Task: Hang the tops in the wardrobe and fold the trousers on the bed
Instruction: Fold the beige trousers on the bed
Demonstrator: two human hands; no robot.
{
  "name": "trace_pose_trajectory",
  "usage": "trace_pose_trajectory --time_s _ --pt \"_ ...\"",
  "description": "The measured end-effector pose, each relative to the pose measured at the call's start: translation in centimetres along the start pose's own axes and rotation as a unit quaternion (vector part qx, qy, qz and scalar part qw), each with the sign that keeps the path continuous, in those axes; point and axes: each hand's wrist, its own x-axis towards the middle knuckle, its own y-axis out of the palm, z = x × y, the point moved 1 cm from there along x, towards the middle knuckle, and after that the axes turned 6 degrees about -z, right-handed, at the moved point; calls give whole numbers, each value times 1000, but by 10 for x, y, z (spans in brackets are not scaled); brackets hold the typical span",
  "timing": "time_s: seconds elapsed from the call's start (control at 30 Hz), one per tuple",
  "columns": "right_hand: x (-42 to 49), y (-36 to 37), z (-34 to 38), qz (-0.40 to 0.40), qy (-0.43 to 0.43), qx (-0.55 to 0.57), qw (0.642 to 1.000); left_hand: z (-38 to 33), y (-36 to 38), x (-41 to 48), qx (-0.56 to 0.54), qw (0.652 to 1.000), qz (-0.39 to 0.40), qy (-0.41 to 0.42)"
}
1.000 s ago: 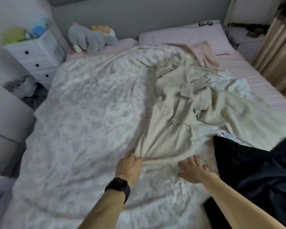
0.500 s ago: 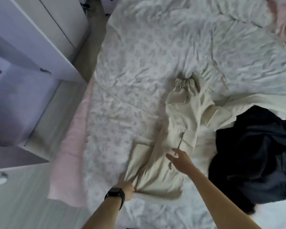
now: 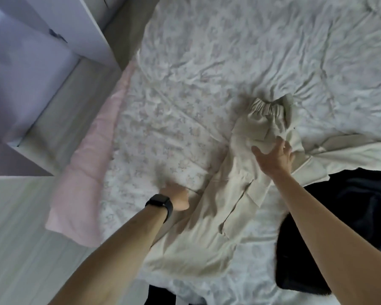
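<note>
Bed [image 3: 229,51] with a crumpled floral cover fills most of the view and carries everything. The beige trousers [image 3: 213,216] lie on it, laid out lengthwise, elastic waistband [image 3: 266,106] at the far end and the leg end nearest the person; probably spread flat like this so they can be smoothed and folded where they lie. White furniture [image 3: 53,40], maybe the wardrobe, stands well to the left of the trousers and beyond the bed edge. A black garment [image 3: 339,227] sits heaped just right of the trousers, and another pale beige garment [image 3: 350,155] lies right of their upper half, partly under the black one; both look set aside for their turn. A pink blanket [image 3: 86,183] hangs off the bed edge left of the trousers. Right hand [image 3: 275,156] has its fingers spread wide, palm down on the trousers just below the waistband, apparently flattening or pinning the fabric. Left hand [image 3: 176,198] is at the trousers' left edge around mid-length, blurred and with its fingers hidden, so can't tell whether it pinches the edge or only presses there. A black watch [image 3: 160,203] is on the left wrist. No fold made yet, by the look of it.
</note>
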Motion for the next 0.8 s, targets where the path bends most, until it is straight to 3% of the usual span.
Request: trace_pose_trajectory --time_s 0.13,0.27,0.37,0.47,0.53,0.63,0.7,0.8 --pt "54 7 12 46 55 -3 997 -37 -50 38 -138 985 -88 54" --pt "27 15 9 25 49 130 990 -74 -89 52 -298 932 -176 110" --pt "-37 15 -2 62 32 237 969 -96 -102 50 -462 866 -166 97" --pt "-101 9 -21 55 23 265 962 -118 -101 44 -512 842 -126 117" --pt "-138 8 -29 81 14 257 963 -128 -92 35 -492 856 -89 130" --pt "-186 0 -46 150 5 229 962 -135 -61 11 -403 907 -39 110" --pt "-206 -5 -60 182 -11 224 957 -128 -39 -1 -377 917 -72 107" --pt "-222 -35 -79 157 78 306 936 -122 -22 -31 -356 918 -121 125"
